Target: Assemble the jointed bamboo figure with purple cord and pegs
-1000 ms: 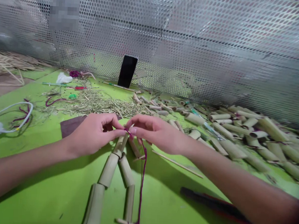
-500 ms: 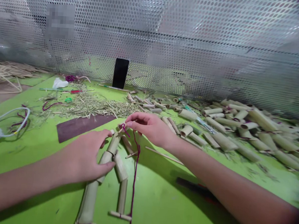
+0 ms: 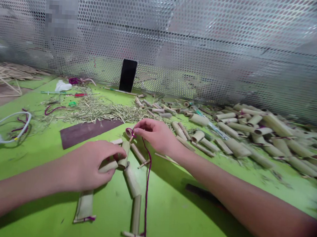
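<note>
A jointed figure of bamboo tubes lies on the green table. My left hand [image 3: 98,165] curls around one of its bamboo leg pieces [image 3: 108,166], fingers above and thumb below, fingertips at the body tube [image 3: 123,155]. The lower piece of that leg [image 3: 85,204] shows below my wrist. My right hand [image 3: 157,135] pinches a purple cord [image 3: 147,182] beside the small head tube [image 3: 129,131], where the cord makes a loop. The other leg [image 3: 133,181] stretches toward me, ending in a crosswise stick [image 3: 133,236]. An arm piece [image 3: 137,153] lies beside the body.
A dark flat strip [image 3: 89,132] lies behind my left hand, with bamboo shavings [image 3: 108,108] beyond. Bamboo tubes [image 3: 254,131] are heaped at the right. A phone [image 3: 128,75] leans on the perforated metal screen [image 3: 179,44]. A white cable [image 3: 24,124] lies at left.
My left hand has closed around the leg piece, and that leg has swung left, away from the other. The body tube is more upright in view. My right hand still pinches the cord.
</note>
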Motion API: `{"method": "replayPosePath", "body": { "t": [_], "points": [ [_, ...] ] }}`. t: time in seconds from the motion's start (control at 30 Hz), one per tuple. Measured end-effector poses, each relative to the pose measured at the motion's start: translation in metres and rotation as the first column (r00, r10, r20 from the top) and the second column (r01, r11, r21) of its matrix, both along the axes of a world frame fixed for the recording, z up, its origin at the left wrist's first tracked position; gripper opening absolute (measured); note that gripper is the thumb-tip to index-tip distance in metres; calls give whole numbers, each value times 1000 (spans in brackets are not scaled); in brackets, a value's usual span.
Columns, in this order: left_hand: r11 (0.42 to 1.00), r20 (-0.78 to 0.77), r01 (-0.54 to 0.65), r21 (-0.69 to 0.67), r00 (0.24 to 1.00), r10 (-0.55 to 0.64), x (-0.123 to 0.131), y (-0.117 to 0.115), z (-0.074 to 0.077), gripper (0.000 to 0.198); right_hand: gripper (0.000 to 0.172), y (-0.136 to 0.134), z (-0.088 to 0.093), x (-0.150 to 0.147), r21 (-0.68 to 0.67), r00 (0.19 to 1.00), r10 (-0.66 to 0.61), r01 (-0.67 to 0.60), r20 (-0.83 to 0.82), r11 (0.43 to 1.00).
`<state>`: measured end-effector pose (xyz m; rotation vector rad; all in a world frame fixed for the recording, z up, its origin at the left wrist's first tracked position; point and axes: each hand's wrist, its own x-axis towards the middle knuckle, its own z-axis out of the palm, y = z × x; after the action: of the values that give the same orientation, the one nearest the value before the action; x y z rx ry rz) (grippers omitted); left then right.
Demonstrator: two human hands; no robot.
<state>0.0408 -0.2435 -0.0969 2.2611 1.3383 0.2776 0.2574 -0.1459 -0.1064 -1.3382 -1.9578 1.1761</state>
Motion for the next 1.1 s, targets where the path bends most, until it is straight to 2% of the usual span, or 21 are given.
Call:
{"method": "replayPosePath", "body": {
  "t": [0.1, 0.3, 0.4, 0.57, 0.8, 0.87, 1.0, 1.1],
  "points": [
    [997, 19, 77, 31, 997, -78, -1, -1, -3, 36, 5, 1, 1, -1, -27, 1000, 20, -20, 22, 999],
    [989, 63, 142, 50, 987, -145, -2, -4, -7, 37, 10, 8, 8, -1, -143, 963, 244, -227, 113, 963],
    [987, 70, 153, 43, 985, -156, -2, -4, -7, 38, 8, 9, 12, -3, -164, 930, 306, -276, 202, 947],
    [987, 74, 153, 38, 985, -156, -1, -3, -9, 37, 23, 9, 14, -8, -273, 903, 320, -243, 287, 931],
    [984, 70, 166, 68, 983, -171, 0, -4, -12, 35, 22, 10, 15, -7, -424, 925, 308, -192, 223, 885],
    [979, 50, 186, 81, 981, -190, 1, -6, -11, 33, 25, 11, 15, -7, -475, 926, 321, -195, 199, 858],
    [976, 15, 202, 77, 979, -204, 2, -8, -8, 28, 42, 11, 18, -7, -617, 919, 375, -225, 124, 754],
    [976, 10, 209, 65, 978, -210, 3, -7, -7, 28, 46, 8, 21, -10, -637, 903, 414, -254, 113, 728]
  ]
}}
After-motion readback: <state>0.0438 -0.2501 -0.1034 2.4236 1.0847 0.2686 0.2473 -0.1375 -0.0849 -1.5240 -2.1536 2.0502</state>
